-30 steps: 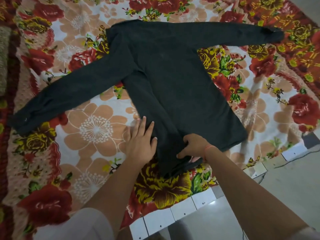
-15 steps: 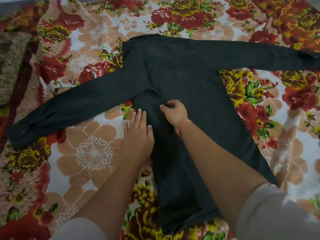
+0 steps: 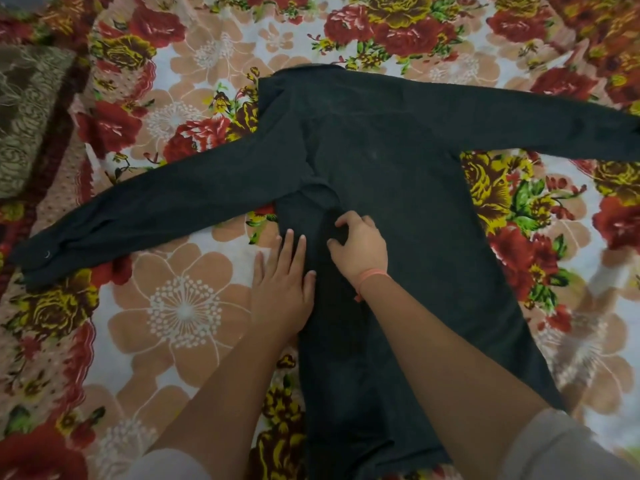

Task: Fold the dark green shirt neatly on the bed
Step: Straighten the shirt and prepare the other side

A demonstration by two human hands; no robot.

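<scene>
— Pressing flat, that's the left hand [image 3: 282, 289]: palm down, fingers stretched out and together, half on the floral bedspread [image 3: 183, 306] and half on the folded left edge of the dark green shirt [image 3: 398, 168]. It grips nothing.

— And the right hand [image 3: 360, 245]?

— Curled, with fingers and thumb pinching a ridge of the shirt's cloth just below the armpit seam. An orange thread [image 3: 372, 274] circles that wrist. Both forearms reach in from the near side, pale sleeves pushed up towards the elbows.

— Where does the shirt lie?

— Spread out on the bed, collar away from us, body running down towards the person. The left sleeve slants out to the left with its cuff resting on the spread; the right sleeve stretches off to the right, and its cuff is cut off at the frame's edge.

— Can you see the hem?

— No, the right forearm covers much of the lower body, and the bottom runs out of view. The cloth is so dark that creases barely show.

— Room to work?

— Open bedspread on both sides. A brownish patterned cushion [image 3: 24, 116] sits at the far left, well apart from the sleeve.
</scene>
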